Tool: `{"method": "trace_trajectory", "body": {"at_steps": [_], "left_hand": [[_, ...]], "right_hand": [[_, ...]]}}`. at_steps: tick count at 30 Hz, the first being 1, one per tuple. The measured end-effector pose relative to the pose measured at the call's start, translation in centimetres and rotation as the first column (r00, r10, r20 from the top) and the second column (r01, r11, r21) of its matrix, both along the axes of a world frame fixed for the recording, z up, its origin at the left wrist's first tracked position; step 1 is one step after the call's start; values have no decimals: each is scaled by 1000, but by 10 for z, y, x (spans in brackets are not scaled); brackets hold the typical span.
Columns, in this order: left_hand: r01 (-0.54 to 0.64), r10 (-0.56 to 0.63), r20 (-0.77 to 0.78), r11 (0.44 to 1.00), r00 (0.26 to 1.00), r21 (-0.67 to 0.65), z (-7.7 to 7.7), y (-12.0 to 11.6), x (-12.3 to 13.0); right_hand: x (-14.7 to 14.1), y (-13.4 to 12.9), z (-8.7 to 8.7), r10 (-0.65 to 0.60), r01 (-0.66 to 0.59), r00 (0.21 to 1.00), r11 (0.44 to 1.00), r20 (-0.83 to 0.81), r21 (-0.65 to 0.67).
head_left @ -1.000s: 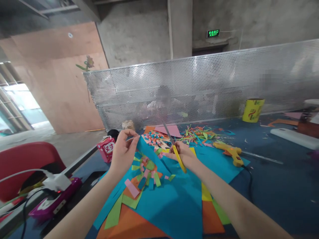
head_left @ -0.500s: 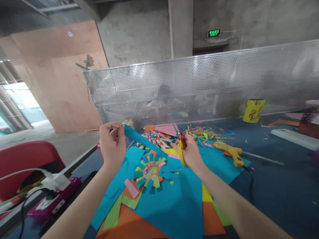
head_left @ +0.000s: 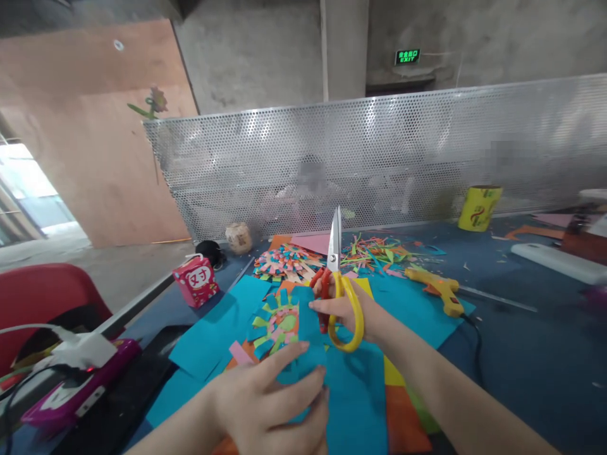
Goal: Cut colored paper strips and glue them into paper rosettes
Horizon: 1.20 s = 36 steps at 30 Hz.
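Observation:
In my right hand (head_left: pixel 363 309) is a pair of scissors (head_left: pixel 334 243) with red and yellow handles, blades pointing up and nearly closed. A blue paper strip (head_left: pixel 309 332) stands upright between my hands, its top beside my right fingertips. My left hand (head_left: pixel 279 404) is spread low in front, fingertips over the strip's lower part; whether they press on it I cannot tell. Behind the strip, partly covered, lies a round paper flower (head_left: pixel 288 322) of green, pink, orange and blue pieces. It rests on blue paper sheets (head_left: pixel 358 392).
A yellow glue gun (head_left: pixel 439 289) lies at the right. Further back are a fringed paper pile (head_left: pixel 287 260), shredded paper (head_left: pixel 374 253) and a yellow tape roll (head_left: pixel 480 208). At the left are a red box (head_left: pixel 195 282) and a purple power strip (head_left: pixel 80 392). A perforated metal screen (head_left: pixel 265 170) runs behind.
My left hand has come down and right from its raised place, its fingers spreading. The blue strip has swung from slanting to upright. The scissors now point up, and the view has shifted slightly.

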State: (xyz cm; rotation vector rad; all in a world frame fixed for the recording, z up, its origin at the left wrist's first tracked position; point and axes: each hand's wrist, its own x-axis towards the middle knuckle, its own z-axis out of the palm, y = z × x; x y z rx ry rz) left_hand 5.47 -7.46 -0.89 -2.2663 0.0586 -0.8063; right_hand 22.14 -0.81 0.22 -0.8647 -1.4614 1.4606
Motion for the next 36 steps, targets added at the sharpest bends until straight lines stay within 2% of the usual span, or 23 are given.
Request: {"method": "trace_trajectory", "body": {"at_steps": [3, 6, 8, 10, 12, 16, 21, 25, 28, 33, 36], "left_hand": [[-24, 25, 8, 997, 1000, -74, -3, 4, -6], [-83, 136, 166, 953, 977, -291, 3, 8, -7], [-124, 308, 328, 870, 893, -477, 10, 13, -4], [-169, 449, 406, 809, 796, -563, 17, 18, 0], [-253, 496, 366, 801, 788, -542, 20, 23, 6], [-356, 492, 256, 828, 832, -434, 16, 27, 15], [-371, 492, 233, 830, 839, -417, 6, 29, 14], [-371, 490, 203, 822, 848, -433, 2, 31, 11], [-403, 519, 161, 794, 840, -455, 1, 33, 11], [-349, 465, 200, 833, 863, -430, 0, 33, 11], [-363, 484, 183, 814, 856, -453, -1, 33, 11]], "right_hand": [[5, 3, 5, -33, 33, 999, 999, -19, 23], [7, 5, 6, -70, 72, 996, 997, -48, 38], [6, 5, 6, -74, 76, 995, 997, -65, 33], [4, 4, 6, -96, 98, 992, 995, -77, 21], [2, 3, 6, -116, 116, 989, 993, -92, -4], [0, 5, 2, -124, 118, 986, 991, -110, -60], [-1, 7, 5, -206, 208, 978, 969, 32, -133], [-3, 5, 12, -212, 235, 966, 957, 147, -168], [-4, 3, 14, -207, 232, 966, 958, 156, -171], [-2, 2, 14, -192, 210, 975, 960, 111, -183], [-2, 1, 14, -163, 182, 979, 970, 122, -161]]}}
